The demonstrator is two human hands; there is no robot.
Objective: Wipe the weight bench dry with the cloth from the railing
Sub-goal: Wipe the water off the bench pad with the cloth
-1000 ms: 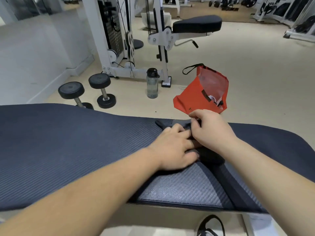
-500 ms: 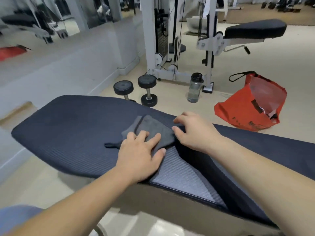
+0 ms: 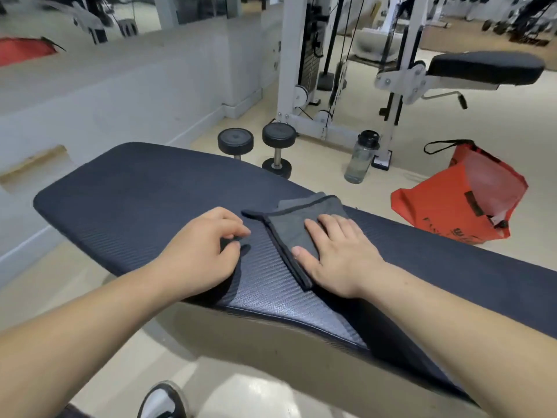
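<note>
The weight bench (image 3: 144, 188) has a dark blue ribbed pad that runs from upper left to lower right. A folded grey cloth (image 3: 289, 230) with a dark hem lies on the pad near its middle. My right hand (image 3: 337, 254) presses flat on the cloth's right half, fingers spread and pointing away from me. My left hand (image 3: 205, 251) rests on the bare pad just left of the cloth and does not touch it. Its fingers are curled, thumb against fingertips, and I cannot make out the dark bit between them.
Beyond the bench on the floor are two black dumbbells (image 3: 271, 146), a clear water bottle (image 3: 361, 158) and a red bag (image 3: 461, 203). A white cable machine (image 3: 304, 73) with a black seat (image 3: 485, 67) stands behind them. My shoe (image 3: 162, 399) is below the bench's near edge.
My left hand has come off the cloth and curled up on the bare pad. My right hand has moved onto the cloth and lies flat on it.
</note>
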